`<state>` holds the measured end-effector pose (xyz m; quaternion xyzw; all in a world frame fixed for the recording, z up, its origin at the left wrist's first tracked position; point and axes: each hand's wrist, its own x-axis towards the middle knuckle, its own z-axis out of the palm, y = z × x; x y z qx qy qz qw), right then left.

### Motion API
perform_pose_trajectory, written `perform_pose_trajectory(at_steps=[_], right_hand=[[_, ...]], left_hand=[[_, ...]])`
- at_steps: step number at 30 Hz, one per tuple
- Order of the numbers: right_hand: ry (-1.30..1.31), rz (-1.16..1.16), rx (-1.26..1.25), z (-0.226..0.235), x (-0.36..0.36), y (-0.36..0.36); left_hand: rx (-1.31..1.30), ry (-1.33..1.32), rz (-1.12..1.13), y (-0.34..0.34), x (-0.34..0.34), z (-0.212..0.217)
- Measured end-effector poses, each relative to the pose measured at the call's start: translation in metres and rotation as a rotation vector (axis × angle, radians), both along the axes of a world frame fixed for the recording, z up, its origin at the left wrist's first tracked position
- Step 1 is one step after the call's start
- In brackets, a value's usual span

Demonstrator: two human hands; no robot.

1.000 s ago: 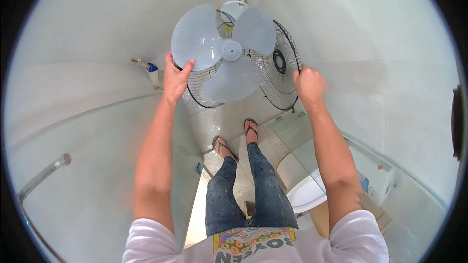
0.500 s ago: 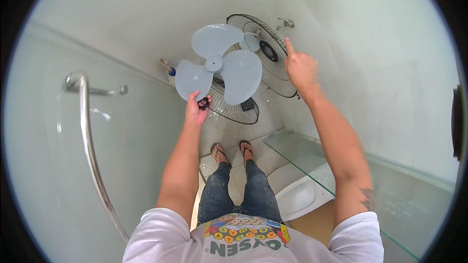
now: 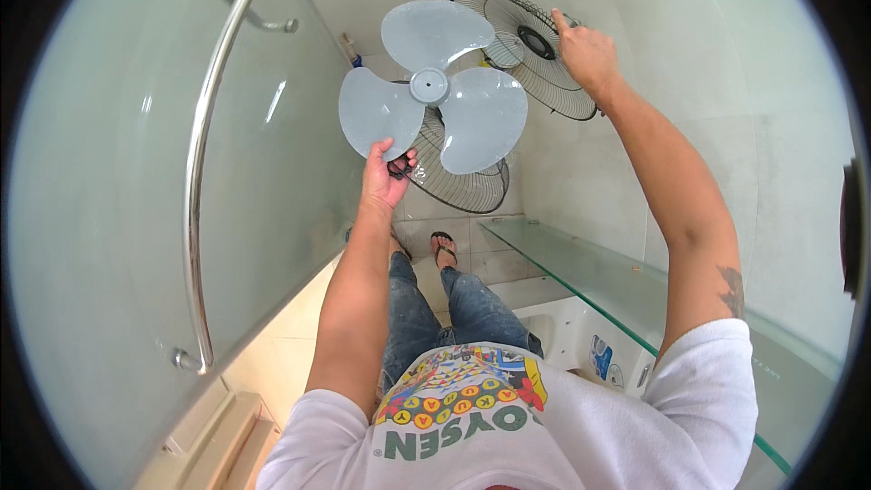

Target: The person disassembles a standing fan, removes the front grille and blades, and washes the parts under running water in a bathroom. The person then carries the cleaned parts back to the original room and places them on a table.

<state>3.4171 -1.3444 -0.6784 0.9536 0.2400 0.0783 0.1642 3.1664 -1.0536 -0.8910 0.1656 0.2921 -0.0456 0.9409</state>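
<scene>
My left hand [image 3: 388, 180] is closed on the grey three-bladed fan blade [image 3: 429, 85]. Its thumb lies on the lower left blade, and a small black piece [image 3: 399, 166] shows among the fingers. Below and partly behind the blade hangs a black wire fan grille [image 3: 472, 189]. It meets my left hand, though how it is held is hidden. At the upper right, my right hand [image 3: 588, 56] grips the edge of another wire fan grille [image 3: 537, 43] with a black round centre, its index finger stretched along the rim. Drops of water show on the blade.
A glass door with a long metal handle [image 3: 193, 181] stands on the left. To the right, a glass shelf [image 3: 581, 263] runs above a white fixture [image 3: 549, 331]. A blue-and-white pipe fitting [image 3: 352, 50] is at the far wall. Tiled floor [image 3: 494, 265] lies around my feet.
My view has turned, and the door with its handle shows nearer. My legs have shifted in a step. Both hands still hold the fan parts, now higher and further right in view.
</scene>
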Motion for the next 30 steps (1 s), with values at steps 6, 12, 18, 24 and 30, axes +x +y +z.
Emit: perform_pose_trajectory(at_steps=[6, 12, 18, 24, 30], right_hand=[[-0.012, -0.065, -0.134, -0.002, 0.011, -0.007], [-0.004, 0.008, -0.167, 0.027, 0.010, -0.006], [-0.053, 0.078, -0.271, 0.050, 0.008, 0.019], [-0.019, 0.095, -0.179, 0.066, 0.014, 0.023], [0.080, 0.181, -0.281, 0.048, -0.025, 0.044]], left_hand=[[-0.122, -0.078, 0.026, -0.001, -0.010, 0.008], [-0.207, -0.097, 0.074, -0.009, -0.019, -0.002], [-0.283, -0.055, 0.104, -0.018, -0.022, 0.009], [-0.249, -0.064, 0.089, -0.017, -0.035, 0.006], [-0.390, -0.065, 0.161, -0.027, -0.036, 0.002]])
